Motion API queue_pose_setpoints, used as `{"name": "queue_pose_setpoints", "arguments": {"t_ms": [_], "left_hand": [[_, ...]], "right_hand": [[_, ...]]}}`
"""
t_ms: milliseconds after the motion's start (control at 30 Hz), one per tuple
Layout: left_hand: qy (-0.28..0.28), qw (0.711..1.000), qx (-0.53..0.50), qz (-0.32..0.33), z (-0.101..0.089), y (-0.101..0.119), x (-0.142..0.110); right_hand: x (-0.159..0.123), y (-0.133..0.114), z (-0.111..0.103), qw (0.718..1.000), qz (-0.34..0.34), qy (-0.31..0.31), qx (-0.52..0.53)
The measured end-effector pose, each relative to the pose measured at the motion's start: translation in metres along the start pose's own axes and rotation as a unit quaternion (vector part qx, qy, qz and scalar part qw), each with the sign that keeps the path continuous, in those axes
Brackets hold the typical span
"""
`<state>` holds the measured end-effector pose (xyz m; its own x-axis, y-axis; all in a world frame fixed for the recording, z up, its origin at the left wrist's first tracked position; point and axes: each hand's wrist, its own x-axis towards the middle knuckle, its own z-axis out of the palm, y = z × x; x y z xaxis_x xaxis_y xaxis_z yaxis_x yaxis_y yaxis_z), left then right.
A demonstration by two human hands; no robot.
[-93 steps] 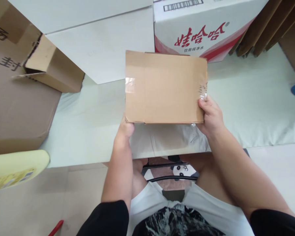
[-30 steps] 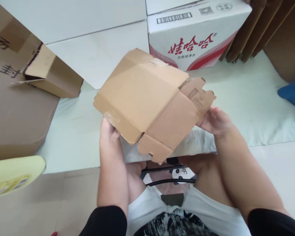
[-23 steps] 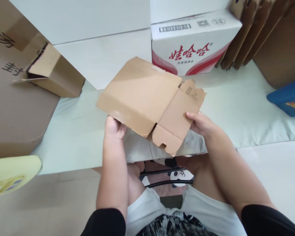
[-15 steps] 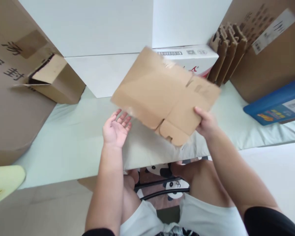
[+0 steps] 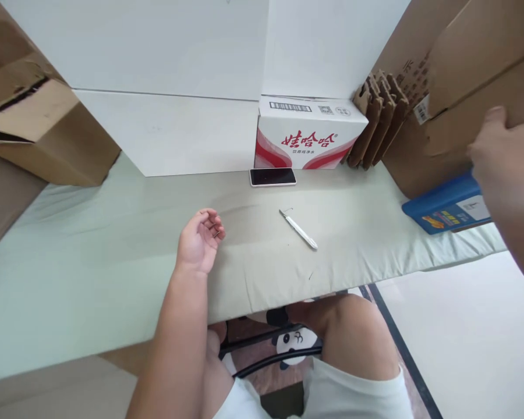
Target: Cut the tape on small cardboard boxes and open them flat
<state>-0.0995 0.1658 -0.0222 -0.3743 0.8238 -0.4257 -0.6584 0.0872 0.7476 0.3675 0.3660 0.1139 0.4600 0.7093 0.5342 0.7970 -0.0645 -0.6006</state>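
Observation:
At the right edge, my right hand [image 5: 509, 154] grips a flattened cardboard box [image 5: 484, 58], its thumb over the near side; the other fingers are partly hidden or blurred. The cardboard is raised in front of a big brown carton. My left hand [image 5: 201, 240] rests palm up above the pale green cloth [image 5: 244, 256], fingers loosely curled and apart, with nothing clearly held. To its right on the cloth lies a slim white-handled tool [image 5: 301, 231] with a thin metal tip. A phone [image 5: 273, 177] lies farther back, screen up.
Behind the phone stands a white and red carton [image 5: 305, 137], beside folded cardboard pieces [image 5: 378, 119]. A blue box [image 5: 448, 206] lies at the right. On the left is an open brown box [image 5: 65, 139]. White panels [image 5: 166, 52] rise at the back.
My right hand has carried the flattened cardboard from the middle to the far right, uncovering the phone and the white tool. My left hand's fingers have curled more. The view has shifted.

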Motion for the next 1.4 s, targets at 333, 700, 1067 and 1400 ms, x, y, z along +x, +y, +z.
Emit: {"name": "queue_pose_setpoints", "arguments": {"t_ms": [333, 700, 1067, 1400], "left_hand": [[0.028, 0.999, 0.018, -0.022, 0.013, -0.001, -0.001], [0.037, 0.995, -0.089, 0.016, -0.012, 0.030, -0.023], [0.097, 0.964, -0.227, 0.103, -0.068, 0.057, -0.035], [0.105, 0.954, -0.239, 0.148, -0.097, 0.076, -0.026]], "right_hand": [[0.004, -0.045, 0.028, 0.991, 0.107, -0.080, 0.027], [-0.091, -0.112, 0.007, 0.964, -0.034, -0.256, 0.056], [-0.318, -0.343, 0.142, 0.779, -0.393, -0.472, 0.128], [-0.430, -0.508, 0.222, 0.671, -0.531, -0.515, 0.046]]}}
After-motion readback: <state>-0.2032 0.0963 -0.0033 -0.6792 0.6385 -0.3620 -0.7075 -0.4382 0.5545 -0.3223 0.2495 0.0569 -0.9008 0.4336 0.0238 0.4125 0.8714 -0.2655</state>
